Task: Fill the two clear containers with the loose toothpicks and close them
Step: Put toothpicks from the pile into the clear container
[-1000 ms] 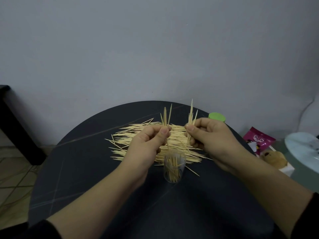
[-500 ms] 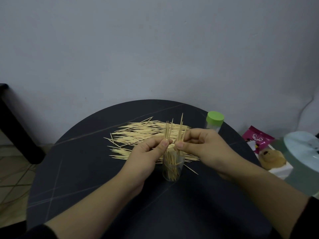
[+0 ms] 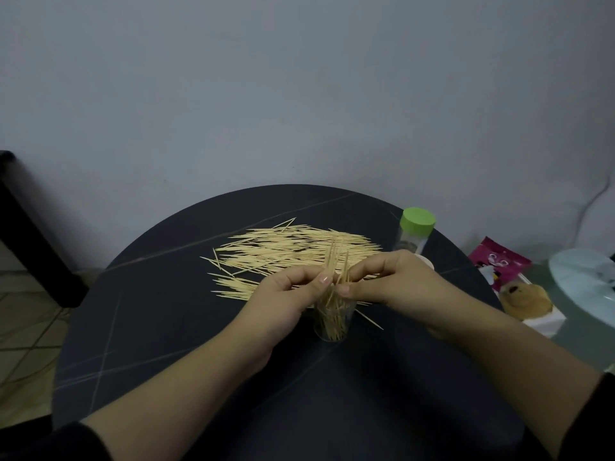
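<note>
Left hand [image 3: 286, 294]: thumb and forefinger closed in a pinch on a toothpick bundle [image 3: 333, 261], remaining fingers curled. Right hand [image 3: 389, 284]: thumb and forefinger likewise pinch the same bundle from the opposite side, fingertips of both hands almost meeting. The bundle stands roughly upright directly above the open container [image 3: 332, 322], lower ends down inside its mouth, upper ends fanning above the fingers.

The open container is clear, upright, without a lid, and already holds a quantity of toothpicks leaning at mixed angles. Both hands sit at its rim, the left hand to its left, the right hand to its right.

Loose toothpicks [image 3: 293, 251] lie in a broad flat spread just behind the open container, extending mostly behind and to its left. One stray toothpick [image 3: 369, 319] lies just right of its base.

The second container [image 3: 414, 234], clear with a green lid on, stands upright behind and to the right of the open container, beyond the right hand.

All rest on a round dark table [image 3: 199, 344]. Further right of the open container, off the table: a pink packet [image 3: 499, 261] and a brown plush toy [image 3: 525, 299].
</note>
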